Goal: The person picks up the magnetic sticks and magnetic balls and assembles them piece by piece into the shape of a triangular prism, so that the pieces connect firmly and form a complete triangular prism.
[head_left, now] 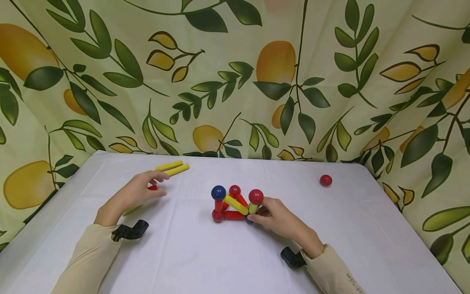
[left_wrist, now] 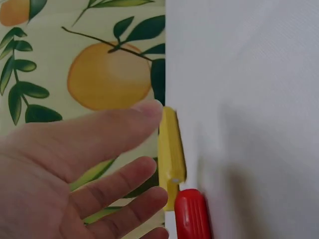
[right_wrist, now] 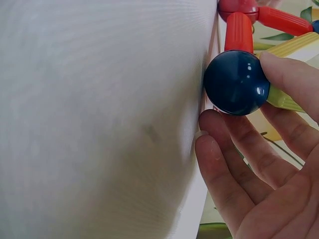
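Observation:
A small structure of balls and ribbed rods stands on the table, with red rods (head_left: 235,215) along its base. A blue ball (head_left: 218,192) tops one upright and a red ball (head_left: 256,197) tops another, a yellow-green rod (head_left: 253,208). Slanting between them is a yellow rod (head_left: 236,204). My right hand (head_left: 280,218) pinches the blue ball (right_wrist: 237,82) at the near right base corner, thumb against it. Over on the left, my left hand (head_left: 136,192) hovers with loosely spread fingers, holding nothing. Just past its fingertips lie a red rod (left_wrist: 192,214) and yellow rods (left_wrist: 172,144).
Two yellow rods (head_left: 177,170) lie side by side near the table's back left. Partly hidden by the left wrist is a yellow-green piece (head_left: 130,211). A loose red ball (head_left: 325,180) sits at the back right. A leaf-and-fruit patterned curtain (head_left: 235,102) hangs behind the white table (head_left: 205,257).

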### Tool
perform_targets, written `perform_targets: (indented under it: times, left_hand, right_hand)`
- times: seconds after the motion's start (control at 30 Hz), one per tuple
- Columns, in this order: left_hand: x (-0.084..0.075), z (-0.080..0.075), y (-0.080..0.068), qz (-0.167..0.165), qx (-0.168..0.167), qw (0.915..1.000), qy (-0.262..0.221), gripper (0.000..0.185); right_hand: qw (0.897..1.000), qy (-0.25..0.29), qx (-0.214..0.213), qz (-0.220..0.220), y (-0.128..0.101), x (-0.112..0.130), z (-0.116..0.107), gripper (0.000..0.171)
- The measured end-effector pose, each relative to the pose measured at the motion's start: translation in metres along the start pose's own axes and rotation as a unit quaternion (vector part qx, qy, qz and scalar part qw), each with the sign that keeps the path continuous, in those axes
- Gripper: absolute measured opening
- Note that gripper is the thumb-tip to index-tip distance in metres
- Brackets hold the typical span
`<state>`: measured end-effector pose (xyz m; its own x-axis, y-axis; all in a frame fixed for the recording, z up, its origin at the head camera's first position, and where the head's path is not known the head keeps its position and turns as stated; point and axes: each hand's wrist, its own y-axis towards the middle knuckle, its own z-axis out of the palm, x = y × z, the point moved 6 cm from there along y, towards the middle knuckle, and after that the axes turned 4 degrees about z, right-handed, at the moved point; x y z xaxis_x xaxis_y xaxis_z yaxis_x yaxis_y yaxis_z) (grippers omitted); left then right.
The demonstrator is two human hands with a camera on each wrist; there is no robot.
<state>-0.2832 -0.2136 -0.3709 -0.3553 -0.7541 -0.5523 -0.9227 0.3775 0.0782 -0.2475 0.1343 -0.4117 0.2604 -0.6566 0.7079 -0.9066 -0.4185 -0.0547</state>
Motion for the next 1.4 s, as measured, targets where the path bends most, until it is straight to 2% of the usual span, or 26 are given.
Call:
perform_targets:
  times: [0.4, 0.53, 0.63, 0.9, 1.03, 1.27, 1.4]
  left_hand:
    - [0.017, 0.007, 0.0, -0.033, 0.027, 0.999, 0.015, 0.042]
    - [0.017, 0.011, 0.002, -0.023, 0.029, 0.9992, 0.016, 0.047]
    - [0.014, 0.011, 0.003, -0.019, 0.029, 0.9991, 0.022, 0.041]
    - [0.019, 0.013, 0.0, -0.081, 0.061, 0.9942, 0.038, 0.032]
    - [0.02, 0.015, 0.001, -0.074, 0.063, 0.9943, 0.045, 0.026]
    - [0.017, 0.015, 0.001, -0.067, 0.063, 0.9948, 0.045, 0.034]
    - [0.016, 0.013, 0.001, -0.059, 0.057, 0.9953, 0.053, 0.026]
  right_hand:
    - [1.0, 0.001, -0.001, 0.004, -0.001, 0.0, -0.001, 0.028]
    - [1.0, 0.001, -0.001, 0.002, -0.001, 0.0, -0.001, 0.028]
    - [1.0, 0.001, -0.001, 0.0, -0.001, 0.0, -0.001, 0.027]
    - [1.0, 0.001, 0.0, 0.002, -0.001, 0.0, -0.001, 0.029]
    - [1.0, 0.002, 0.003, 0.005, -0.001, 0.001, -0.001, 0.029]
    - [1.0, 0.002, 0.004, 0.002, -0.001, 0.001, 0.0, 0.029]
    - [1.0, 0.003, 0.003, 0.002, -0.001, 0.0, -0.001, 0.029]
